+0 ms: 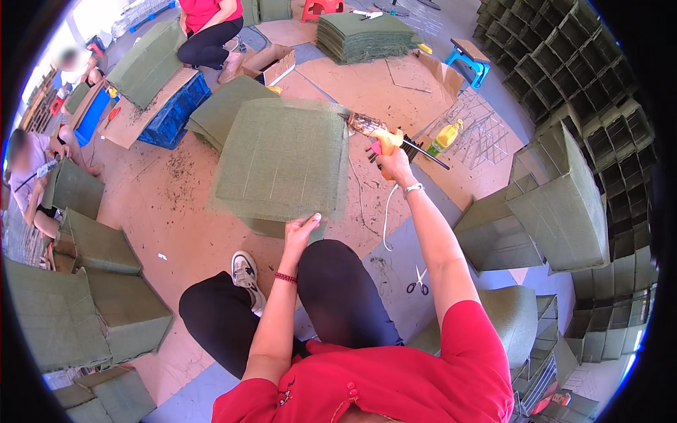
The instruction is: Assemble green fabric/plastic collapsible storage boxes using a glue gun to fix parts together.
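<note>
A square green mesh panel (278, 162) is held up in front of my knees, its face toward me. My left hand (302, 231) is closed on its near edge, thumb on top. At the panel's far right corner, my right hand (395, 166) grips a hot glue gun (370, 127) with an orange handle, a shiny wrapped front and a long black stick out of its back. The tip of the gun meets the panel's corner; whether it touches I cannot tell. A white cord (386, 218) hangs below the gun.
Scissors (418, 282) lie right of my knee. A yellow bottle (446, 137) stands beyond my right hand near wire grids (486, 134). Green mesh boxes (557, 204) are stacked right, more (127, 303) left. A panel stack (363, 39) and blue crate (175, 113) lie ahead; other people sit at left.
</note>
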The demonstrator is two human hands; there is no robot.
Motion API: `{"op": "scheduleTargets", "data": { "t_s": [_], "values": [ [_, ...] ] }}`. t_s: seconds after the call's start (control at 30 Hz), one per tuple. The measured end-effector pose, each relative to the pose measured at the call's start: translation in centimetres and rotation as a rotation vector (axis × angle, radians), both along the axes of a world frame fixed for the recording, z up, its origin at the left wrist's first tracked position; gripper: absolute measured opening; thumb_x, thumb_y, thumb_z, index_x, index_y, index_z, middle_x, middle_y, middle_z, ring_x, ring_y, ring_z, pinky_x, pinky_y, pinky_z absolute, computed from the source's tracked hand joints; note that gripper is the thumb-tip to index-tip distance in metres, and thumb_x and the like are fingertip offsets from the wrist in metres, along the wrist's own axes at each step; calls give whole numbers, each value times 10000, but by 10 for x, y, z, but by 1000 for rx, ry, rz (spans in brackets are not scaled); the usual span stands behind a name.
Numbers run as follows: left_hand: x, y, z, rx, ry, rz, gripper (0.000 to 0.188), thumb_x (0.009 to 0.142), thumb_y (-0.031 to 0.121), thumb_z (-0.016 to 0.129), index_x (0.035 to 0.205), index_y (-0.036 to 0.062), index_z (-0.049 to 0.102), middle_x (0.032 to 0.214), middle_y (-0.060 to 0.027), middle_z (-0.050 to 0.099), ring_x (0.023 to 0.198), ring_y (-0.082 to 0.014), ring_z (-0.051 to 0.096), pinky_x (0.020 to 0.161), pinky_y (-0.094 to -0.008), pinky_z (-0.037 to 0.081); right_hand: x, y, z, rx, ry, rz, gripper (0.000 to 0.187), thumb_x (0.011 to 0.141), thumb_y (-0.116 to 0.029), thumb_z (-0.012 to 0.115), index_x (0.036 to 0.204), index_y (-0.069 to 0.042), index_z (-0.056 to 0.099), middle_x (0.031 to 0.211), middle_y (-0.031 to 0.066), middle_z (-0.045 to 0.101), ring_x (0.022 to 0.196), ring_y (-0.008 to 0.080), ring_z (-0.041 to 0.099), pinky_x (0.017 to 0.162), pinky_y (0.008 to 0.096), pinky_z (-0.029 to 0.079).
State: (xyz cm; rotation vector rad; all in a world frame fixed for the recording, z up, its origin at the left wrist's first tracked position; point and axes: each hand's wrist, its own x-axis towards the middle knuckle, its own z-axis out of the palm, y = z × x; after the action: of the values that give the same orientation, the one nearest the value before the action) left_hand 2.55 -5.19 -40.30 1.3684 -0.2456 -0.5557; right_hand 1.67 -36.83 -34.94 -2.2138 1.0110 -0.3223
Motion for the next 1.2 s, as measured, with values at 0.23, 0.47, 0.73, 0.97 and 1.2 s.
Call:
{"op": "scheduleTargets", "data": {
  "t_s": [0.23,0.47,0.73,0.97,1.2],
  "values": [
    [-1,0,7,-5,46,16,306,805,252,690,864,-48,687,752,-16,631,690,-74,536,643,-226,427,0,-2,-11,64,-27,-7,429,630,-189,697,967,52,586,791,153,645,739,237,634,673,330,495],
    [-3,5,6,-44,69,-8,287,810,204,683,927,-58,679,796,-10,639,717,-74,545,665,-222,431,-34,19,2,59,10,105,443,636,-230,682,964,52,588,835,190,641,804,300,634,738,361,489],
    [-2,3,10,-18,53,1,280,811,188,676,940,-61,674,803,-8,633,711,-68,539,663,-224,434,-95,73,22,124,42,140,481,644,-224,654,1017,64,556,856,236,637,863,339,635,774,394,487],
    [2,6,4,-74,83,-37,319,822,192,678,986,-79,639,915,-94,646,809,-150,609,779,-281,510,-130,79,4,140,53,149,482,644,-217,672,1030,43,547,862,242,635,870,352,630,782,407,489],
    [0,-5,3,-91,78,22,290,816,202,676,940,-60,670,805,-23,638,708,-90,565,668,-225,451,-106,61,-18,24,151,68,512,646,-250,686,1036,56,554,885,258,631,867,378,625,764,423,490]
  ]
}}
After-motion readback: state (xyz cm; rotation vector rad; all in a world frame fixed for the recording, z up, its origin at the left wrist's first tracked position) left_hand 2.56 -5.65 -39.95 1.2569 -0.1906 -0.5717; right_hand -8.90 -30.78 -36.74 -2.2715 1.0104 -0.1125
